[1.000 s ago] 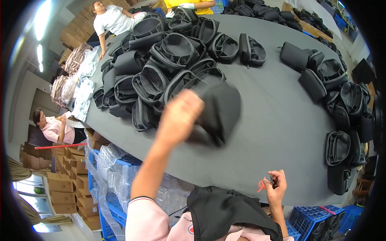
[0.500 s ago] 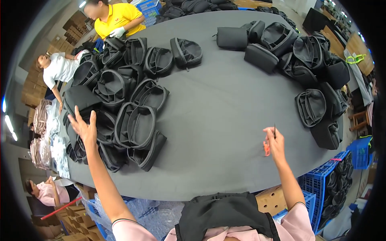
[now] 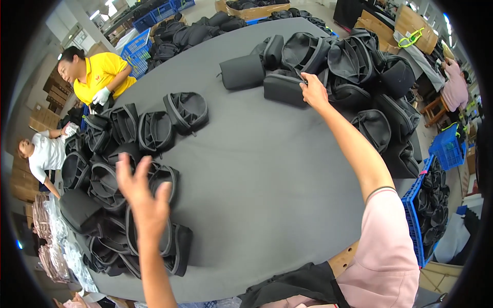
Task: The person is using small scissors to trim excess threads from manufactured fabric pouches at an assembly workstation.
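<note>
My left hand (image 3: 146, 200) is raised above the left-hand group of black padded pouches (image 3: 105, 185). Its fingers are spread, and nothing is in it. At the far right, my right hand (image 3: 314, 91) is closed at the edge of a closed black pouch (image 3: 284, 87), with its fingertips at or very near the pouch. A dark tip of the small thread snips (image 3: 304, 78) pokes out beyond those fingers; the orange handle is hidden in the hand. Around it lie several more black pouches, such as an open one (image 3: 352, 59) with inner dividers.
A grey table (image 3: 246, 190) stretches between the two groups. Across it a person in yellow (image 3: 102, 74) wears a white glove; a person in white (image 3: 49, 154) leans in at the left. Blue crates (image 3: 418, 205) of black pouches stand at the right edge.
My right hand has reached forward and left from over the bare table to the far-right pouches. My left hand stays open over the left group. The whole view has turned rightward.
</note>
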{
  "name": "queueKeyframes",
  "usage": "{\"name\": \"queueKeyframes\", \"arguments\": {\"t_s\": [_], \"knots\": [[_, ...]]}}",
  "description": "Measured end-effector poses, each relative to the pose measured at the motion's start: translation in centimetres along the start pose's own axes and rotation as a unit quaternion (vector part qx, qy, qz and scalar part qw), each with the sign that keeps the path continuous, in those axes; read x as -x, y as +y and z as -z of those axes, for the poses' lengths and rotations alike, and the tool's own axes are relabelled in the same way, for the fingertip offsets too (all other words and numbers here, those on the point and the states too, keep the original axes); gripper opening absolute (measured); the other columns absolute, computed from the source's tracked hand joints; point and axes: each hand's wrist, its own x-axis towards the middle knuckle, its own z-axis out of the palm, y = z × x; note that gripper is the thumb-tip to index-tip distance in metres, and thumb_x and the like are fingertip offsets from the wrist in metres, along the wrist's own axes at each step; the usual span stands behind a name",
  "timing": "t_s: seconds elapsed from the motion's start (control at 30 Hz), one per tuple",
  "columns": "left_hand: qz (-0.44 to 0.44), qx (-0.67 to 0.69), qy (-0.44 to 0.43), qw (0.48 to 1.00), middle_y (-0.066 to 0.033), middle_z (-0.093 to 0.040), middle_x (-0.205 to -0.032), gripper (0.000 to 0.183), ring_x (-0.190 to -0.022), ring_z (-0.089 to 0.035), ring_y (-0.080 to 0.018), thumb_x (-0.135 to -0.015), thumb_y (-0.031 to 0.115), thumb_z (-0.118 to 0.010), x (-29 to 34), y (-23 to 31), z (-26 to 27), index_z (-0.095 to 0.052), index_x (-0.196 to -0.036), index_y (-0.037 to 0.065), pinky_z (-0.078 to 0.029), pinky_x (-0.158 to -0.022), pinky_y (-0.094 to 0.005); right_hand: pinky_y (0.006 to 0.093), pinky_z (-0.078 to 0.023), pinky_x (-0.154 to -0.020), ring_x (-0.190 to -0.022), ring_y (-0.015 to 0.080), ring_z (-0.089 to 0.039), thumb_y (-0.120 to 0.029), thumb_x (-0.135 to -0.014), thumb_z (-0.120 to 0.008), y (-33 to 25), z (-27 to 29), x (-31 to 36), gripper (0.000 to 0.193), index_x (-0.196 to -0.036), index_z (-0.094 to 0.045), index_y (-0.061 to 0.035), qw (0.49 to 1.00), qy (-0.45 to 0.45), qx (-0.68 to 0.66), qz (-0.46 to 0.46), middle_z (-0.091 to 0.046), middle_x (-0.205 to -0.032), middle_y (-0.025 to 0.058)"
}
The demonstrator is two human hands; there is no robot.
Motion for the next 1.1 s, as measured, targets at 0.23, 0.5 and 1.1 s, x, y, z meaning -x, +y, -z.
{"name": "queueKeyframes", "arguments": {"t_s": [0.23, 0.5, 1.1], "knots": [[-0.086, 0.132, -0.119, 0.980, -0.0185, -0.024, -0.142, 0.061, -0.130, -0.022, -0.0380, -0.068, 0.006, -0.068, 0.6, 6.3, -6.9, -0.045, -0.124, 0.007, -0.022, -0.104, -0.0450, 0.0425, -0.046, -0.074, -0.090, 0.0321, -0.057, -0.013, -0.074, -0.065, 1.7, -3.2, 5.3, 0.026, -0.098, -0.057, -0.0078, 0.985, -0.130, 0.055, 0.094, -0.056, -0.098, 0.0122], [-0.171, 0.154, -0.108, 0.967, -0.0070, -0.054, -0.106, 0.030, -0.109, -0.047, -0.0248, -0.068, 0.006, -0.066, 6.4, 9.3, -10.3, -0.058, -0.097, 0.005, -0.036, -0.090, -0.0407, 0.0373, -0.045, -0.053, -0.074, 0.0260, -0.056, 0.007, -0.066, -0.054, -2.5, 6.0, 26.7, 0.024, -0.083, -0.055, -0.0097, 0.916, -0.335, -0.022, 0.220, -0.052, -0.085, 0.0029], [0.069, 0.239, -0.386, 0.889, -0.0145, -0.051, -0.082, 0.041, -0.081, -0.052, -0.0306, -0.075, 0.033, -0.067, 18.8, 12.8, -10.2, -0.053, -0.088, -0.004, -0.043, -0.070, -0.0394, 0.0216, -0.044, -0.050, -0.065, 0.0101, -0.058, -0.014, -0.088, -0.053, -3.0, 6.7, 37.2, 0.014, -0.095, -0.054, -0.0019, 0.838, -0.266, -0.390, -0.274, -0.059, -0.084, 0.0072]]}}
